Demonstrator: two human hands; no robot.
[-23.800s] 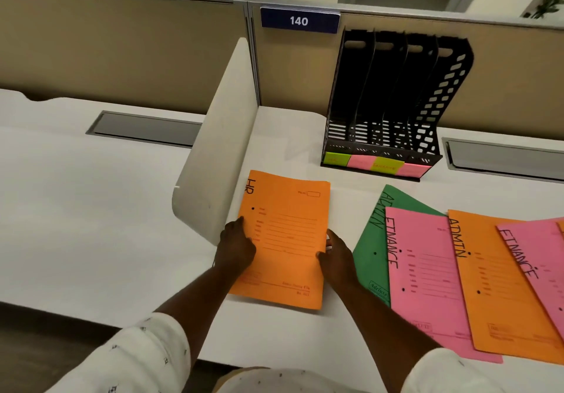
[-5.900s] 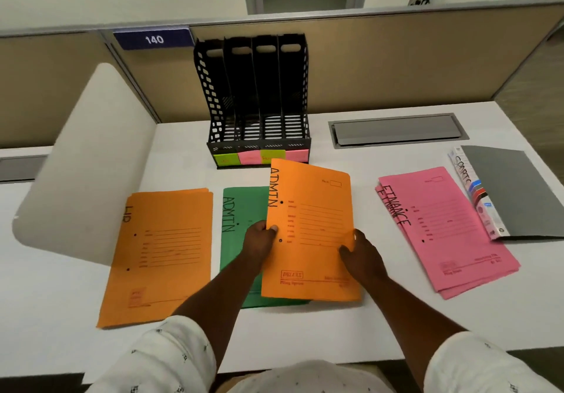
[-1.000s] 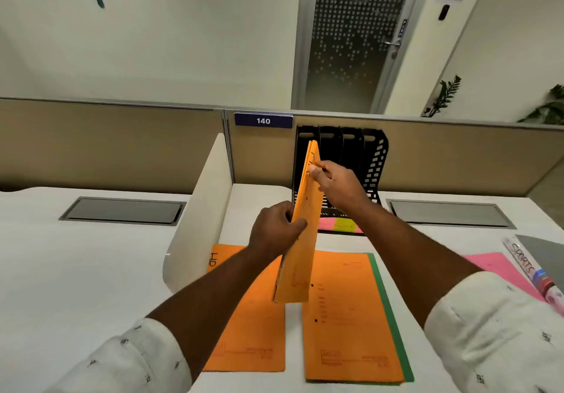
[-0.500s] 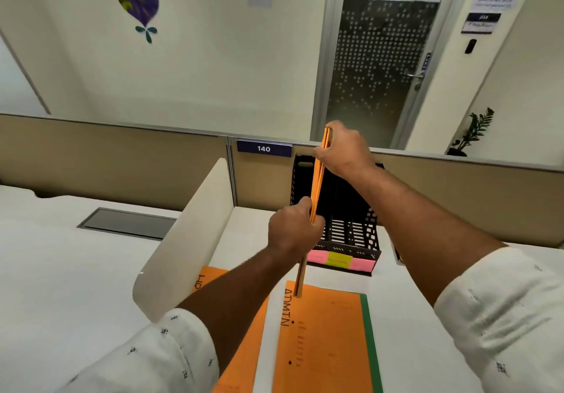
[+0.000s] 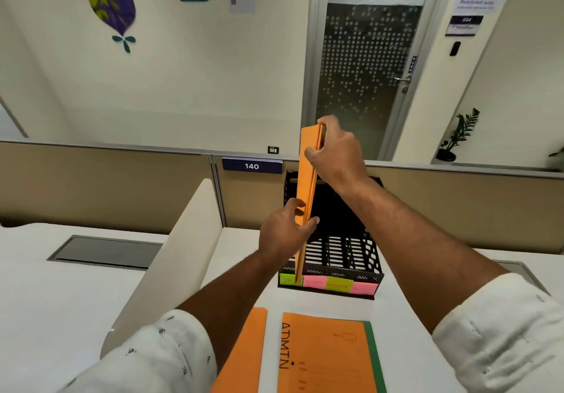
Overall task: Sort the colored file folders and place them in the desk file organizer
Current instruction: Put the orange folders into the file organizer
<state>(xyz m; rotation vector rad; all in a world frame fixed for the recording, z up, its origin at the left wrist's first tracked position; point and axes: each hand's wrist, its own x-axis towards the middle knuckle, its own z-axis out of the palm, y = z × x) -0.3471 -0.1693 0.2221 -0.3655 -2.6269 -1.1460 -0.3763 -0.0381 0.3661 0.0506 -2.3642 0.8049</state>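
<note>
Orange folder (image 5: 306, 185) held upright, edge-on, over the left end of the black file organizer (image 5: 338, 249), lower edge down by the leftmost slot front. Right hand (image 5: 337, 151) pinches its top corner, arm stretched forward. Left hand (image 5: 285, 232) grips the folder's lower middle, thumb one side, fingers the other. On the white desk (image 5: 61, 295) near: ADMIN orange folder (image 5: 326, 359) on a green folder (image 5: 376, 359), another orange folder (image 5: 244, 359) left of them.

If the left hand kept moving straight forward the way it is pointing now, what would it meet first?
Probably the black file organizer: the left hand, gripping the upright orange folder, sits just before its leftmost slot, though depth is unclear.
</note>
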